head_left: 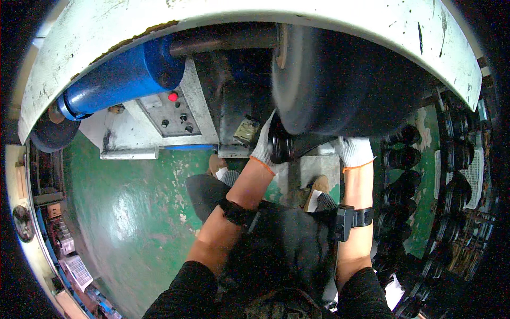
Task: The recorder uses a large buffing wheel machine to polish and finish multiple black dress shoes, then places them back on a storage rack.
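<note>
Under the lower left edge of the large dark wheel, a glossy black piece is held by the left hand, which is covered by a white glove with an orange cuff. The grip of this hand is clamped on the piece, though most of its fingers are hidden behind it. Whether the piece touches the wheel cannot be told. Under the lower right part of the wheel, the right hand is placed, gloved in the same way. Its fingers are concealed, so it cannot be told whether its grip is apart or together. The surface of the wheel is seen blurred.

To the left of the wheel, a metal shaft is seen, and farther along it a blue cylinder. Below the cylinder, also left of the wheel, a grey control panel is fitted with a red button. Above the wheel, a white hood is curved. To the right of the wheel and lower, black boot-like items are arranged in rows, with a white basket near them.
</note>
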Tool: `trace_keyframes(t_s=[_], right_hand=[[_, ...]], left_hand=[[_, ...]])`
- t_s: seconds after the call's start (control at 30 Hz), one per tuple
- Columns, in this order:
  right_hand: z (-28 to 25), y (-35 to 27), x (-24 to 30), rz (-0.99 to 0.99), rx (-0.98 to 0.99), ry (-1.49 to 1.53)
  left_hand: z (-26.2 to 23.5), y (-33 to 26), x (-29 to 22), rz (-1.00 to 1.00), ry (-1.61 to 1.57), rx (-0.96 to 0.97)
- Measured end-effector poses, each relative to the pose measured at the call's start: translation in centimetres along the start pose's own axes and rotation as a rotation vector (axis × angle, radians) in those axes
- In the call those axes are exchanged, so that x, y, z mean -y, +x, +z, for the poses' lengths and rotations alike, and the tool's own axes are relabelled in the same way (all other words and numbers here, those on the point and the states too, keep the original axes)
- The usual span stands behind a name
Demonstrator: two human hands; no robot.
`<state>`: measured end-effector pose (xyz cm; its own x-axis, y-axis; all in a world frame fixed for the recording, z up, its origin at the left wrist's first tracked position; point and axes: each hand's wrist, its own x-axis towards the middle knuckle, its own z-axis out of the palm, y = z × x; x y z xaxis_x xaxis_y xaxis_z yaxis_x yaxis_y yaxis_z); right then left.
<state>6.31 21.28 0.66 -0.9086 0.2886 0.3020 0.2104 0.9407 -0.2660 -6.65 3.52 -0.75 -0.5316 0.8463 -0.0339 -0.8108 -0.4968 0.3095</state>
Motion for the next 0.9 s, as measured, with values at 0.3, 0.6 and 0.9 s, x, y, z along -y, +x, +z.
trace_keyframes(t_s=[0.3,0.6,0.9], right_hand=[[-1.6,0.1,0.9,0.005,-0.034,0.111],[2.5,-1.3,1.5,0.047,0.059,-0.052],[2.9,2.4,9.6,-0.264,-0.198,-0.343]], left_hand=[[1.1,1.3,-0.7,0.077,0.098,-0.183],[-2.5,1.8,-2.9,0.288,0.555,-0.261],[0.2,-0.4,-7.6,0.314,-0.144,-0.103]])
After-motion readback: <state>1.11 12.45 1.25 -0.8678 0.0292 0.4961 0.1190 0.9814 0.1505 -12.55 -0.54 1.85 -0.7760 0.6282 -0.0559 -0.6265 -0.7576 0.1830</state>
